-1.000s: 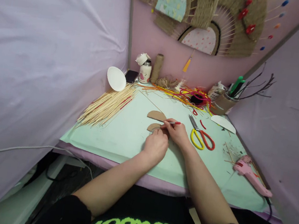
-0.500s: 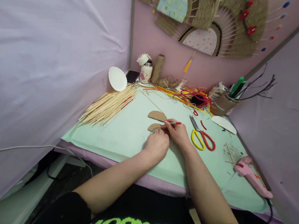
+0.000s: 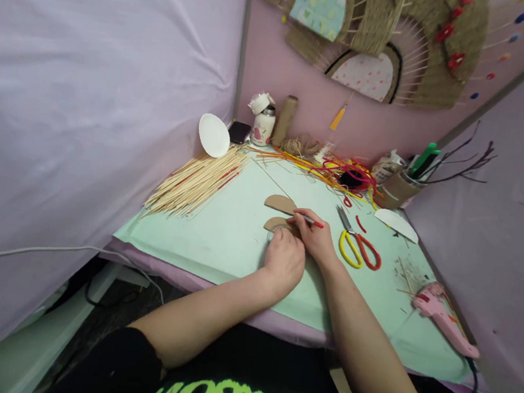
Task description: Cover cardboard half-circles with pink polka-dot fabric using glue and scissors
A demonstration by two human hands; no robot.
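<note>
A pen [image 3: 313, 221] with a red end is gripped in my right hand [image 3: 317, 238], its tip over the cardboard. Beneath the fingers lies a small brown cardboard half-disc [image 3: 275, 223], partly covered by both hands. My left hand [image 3: 285, 259] has curled fingers pressing at its lower edge, where a faint clear piece shows; what the fingers hold is hidden. Just beyond lies a larger cardboard half-disc [image 3: 280, 204], flat on the table. Scissors [image 3: 358, 238] with one yellow and one red handle rest right of my right hand.
Bamboo sticks [image 3: 196, 181] are heaped at left beside a white oval piece [image 3: 214, 136]. Coloured cords [image 3: 339, 168], a bottle [image 3: 263, 126] and a pen holder [image 3: 398, 188] line the back. At right lie a white half-disc [image 3: 397, 224] and a pink glue gun [image 3: 444, 318].
The view has shifted, so everything sits slightly further right. The pen's red end now slants lower to the right. Both hands stay at the small cardboard half-disc.
</note>
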